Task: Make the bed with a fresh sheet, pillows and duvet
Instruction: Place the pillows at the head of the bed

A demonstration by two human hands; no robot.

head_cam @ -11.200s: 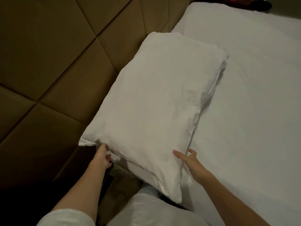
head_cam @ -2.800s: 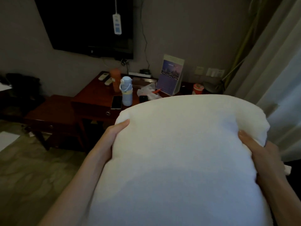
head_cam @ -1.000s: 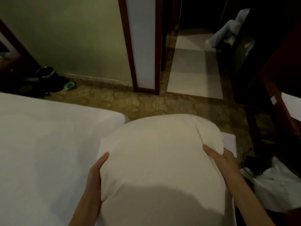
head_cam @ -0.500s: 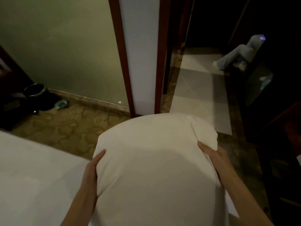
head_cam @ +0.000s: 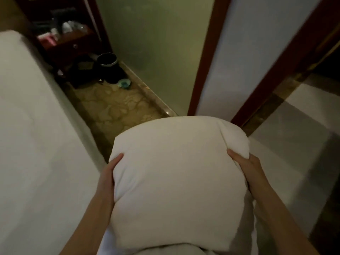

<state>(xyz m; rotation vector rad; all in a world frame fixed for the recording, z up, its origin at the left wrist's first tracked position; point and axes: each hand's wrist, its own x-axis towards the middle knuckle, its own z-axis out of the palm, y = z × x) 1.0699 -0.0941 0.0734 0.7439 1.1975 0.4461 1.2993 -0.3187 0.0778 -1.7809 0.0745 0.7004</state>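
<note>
Both hands hold the pillow (head_cam: 176, 181) by its sides, left hand (head_cam: 108, 173) and right hand (head_cam: 246, 170); the bed (head_cam: 33, 144) lies to the left, nearer the left hand.

I count one white pillow (head_cam: 176, 181), two hands, left (head_cam: 108, 173) and right (head_cam: 246, 168), one bed (head_cam: 33, 144), one dark bin (head_cam: 107, 60), and one bedside cabinet (head_cam: 71, 41).

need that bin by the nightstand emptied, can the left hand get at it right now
Probably not. The left hand is gripping the pillow together with the right hand, and the black bin stands far down the floor strip beside the bed.
</note>
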